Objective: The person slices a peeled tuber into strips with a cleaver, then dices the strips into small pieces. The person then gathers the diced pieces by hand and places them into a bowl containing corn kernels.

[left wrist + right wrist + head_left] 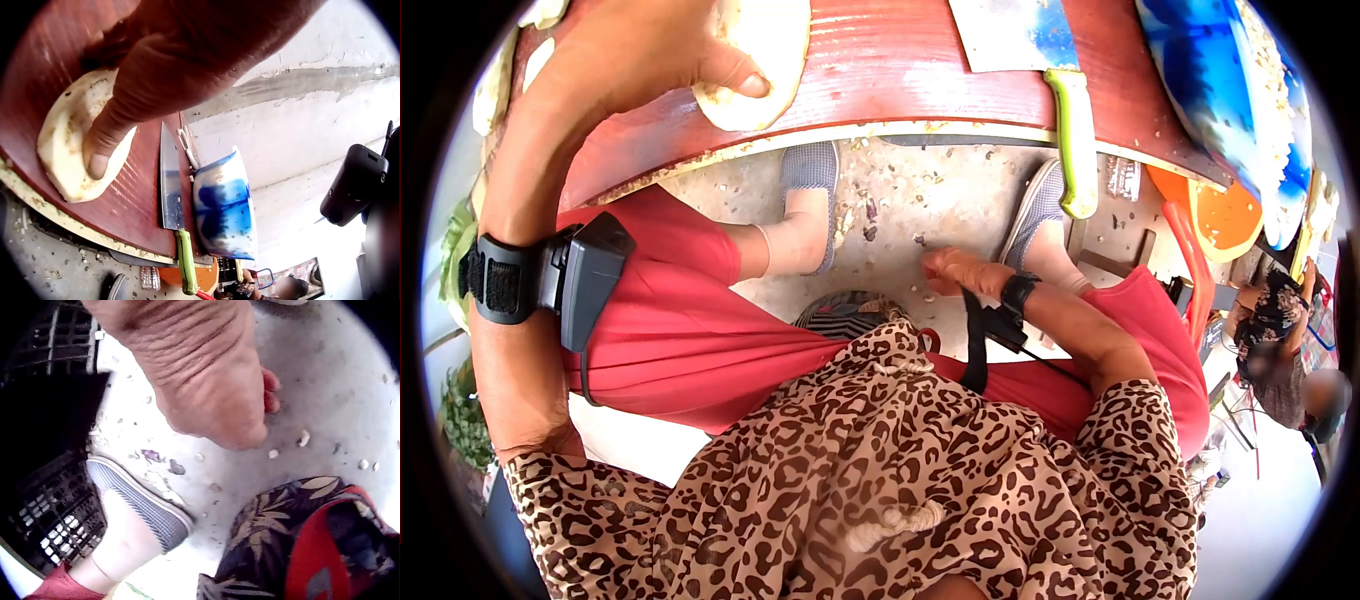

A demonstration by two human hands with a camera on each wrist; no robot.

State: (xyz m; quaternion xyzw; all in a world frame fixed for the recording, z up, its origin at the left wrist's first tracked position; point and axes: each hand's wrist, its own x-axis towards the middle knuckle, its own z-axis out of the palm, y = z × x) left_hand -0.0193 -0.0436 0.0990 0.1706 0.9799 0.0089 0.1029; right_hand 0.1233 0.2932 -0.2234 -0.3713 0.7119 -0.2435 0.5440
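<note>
My left hand point(635, 60) holds a thick, pale, peeled vegetable point(750, 65) down on the red-brown board point(890, 90). The thumb presses on its face, while the other fingers are mostly hidden on the far side. To the right of it on the board lies a cleaver point(1025, 35), its green handle point(1075, 140) sticking out past the near edge. My right hand point(965, 270) hangs low over the floor between the knees, fingers loosely bent. In the right wrist view its back fills the top middle, two fingertips show, and nothing held is visible.
A blue-and-white basin point(225, 206) with chopped bits stands right of the cleaver. An orange container point(1225, 220) sits below the board's right end. Black crates point(53, 519), scraps and leaf-patterned cloth point(262, 531) lie low down. Another person point(1270, 330) is at the far right.
</note>
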